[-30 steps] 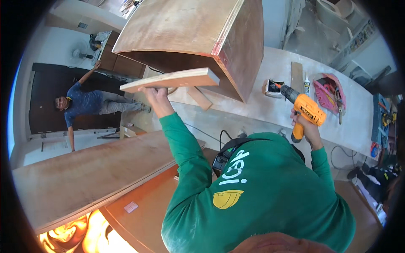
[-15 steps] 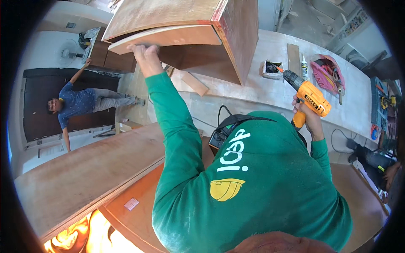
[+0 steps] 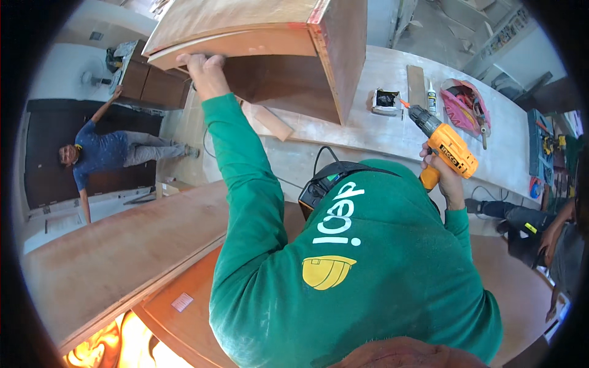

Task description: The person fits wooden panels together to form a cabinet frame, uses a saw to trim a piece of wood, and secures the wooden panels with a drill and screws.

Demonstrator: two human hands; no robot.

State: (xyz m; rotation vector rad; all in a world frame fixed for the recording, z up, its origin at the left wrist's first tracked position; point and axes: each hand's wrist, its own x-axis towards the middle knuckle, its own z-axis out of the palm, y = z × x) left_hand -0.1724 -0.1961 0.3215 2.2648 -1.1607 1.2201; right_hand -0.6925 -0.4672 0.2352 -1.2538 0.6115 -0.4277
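My left hand (image 3: 207, 75) is closed round the lower edge of a thin wooden strip (image 3: 264, 45), near its left end. The strip lies along the upper front of an open plywood cabinet box (image 3: 345, 67), just under its top panel. My right hand (image 3: 449, 182) is wrapped round the grip of an orange cordless drill (image 3: 453, 149), well to the right of the cabinet. The drill's chuck points up and left, with an orange-tipped bit near a small white box (image 3: 386, 102) of dark contents.
On the pale table (image 3: 368, 138) are a flat wood strip (image 3: 416, 86), a sealant tube (image 3: 431, 98), a pink tool bag (image 3: 455, 104) and a loose wood piece (image 3: 274, 122). A person (image 3: 105, 147) stands at left, another (image 3: 527, 230) is at right. A long board (image 3: 123, 251) lies at lower left.
My left hand has brought the strip up against the cabinet's top panel, closing the gap there. The drill stays in my right hand. The person at right shows more.
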